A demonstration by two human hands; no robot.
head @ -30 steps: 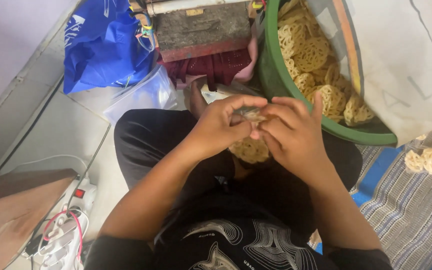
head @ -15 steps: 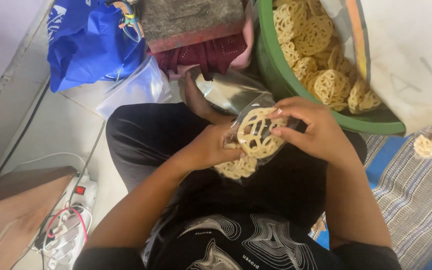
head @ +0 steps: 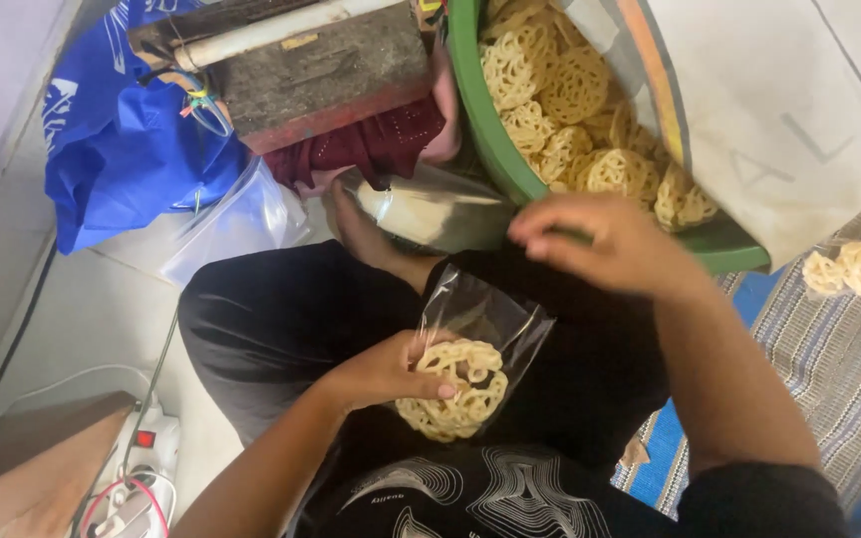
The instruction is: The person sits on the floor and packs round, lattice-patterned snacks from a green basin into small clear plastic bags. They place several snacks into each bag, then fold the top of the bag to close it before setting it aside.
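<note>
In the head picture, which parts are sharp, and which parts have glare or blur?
Head view: soft even light; the clear bag in the left hand shows faint glare, the right hand is slightly motion-blurred, and the crackers in the green tub look fairly sharp.

Bag (head: 495, 324): clear plastic, crinkled, lower centre of frame over the lap. Mouth open and tilted toward upper left; lower part held by the left hand (head: 386, 371), thumb laid across its front.

Crackers (head: 455, 391): pale yellow, round, lacy coils of looped strands. A few stacked flat inside the bag's bottom, faces turned toward the camera.

Right hand (head: 600, 239): centre right of frame, above the bag and apart from it, fingers curled at the rim of the green tub (head: 485, 130) heaped with the same crackers.
</note>
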